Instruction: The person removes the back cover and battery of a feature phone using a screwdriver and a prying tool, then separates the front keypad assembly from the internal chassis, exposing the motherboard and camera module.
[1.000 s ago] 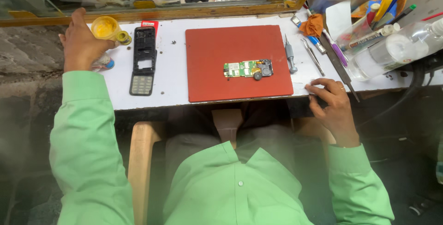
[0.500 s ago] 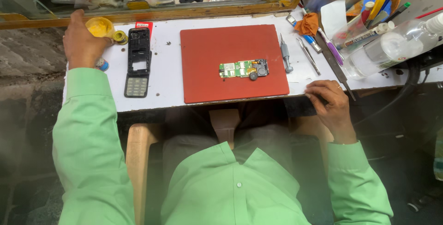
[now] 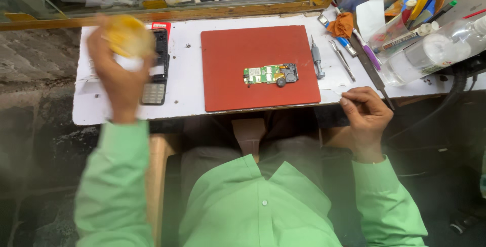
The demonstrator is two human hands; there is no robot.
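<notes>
Left hand (image 3: 119,70) grips yellow tub (image 3: 127,35) at 10 o'clock, right hand (image 3: 365,113) curled empty at table (image 3: 192,82) edge; keep tub level, clear of circuit board (image 3: 270,74).

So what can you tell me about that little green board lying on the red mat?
The circuit board is a small, long green rectangle lying flat near the middle of the red mat, its long side running left to right. It carries silvery metal patches, tiny parts, a dark square piece at its right end and a round dark button-like part on its lower edge. It looks bare, with no case around it. Neither hand touches it; only the mat under it does.
</notes>
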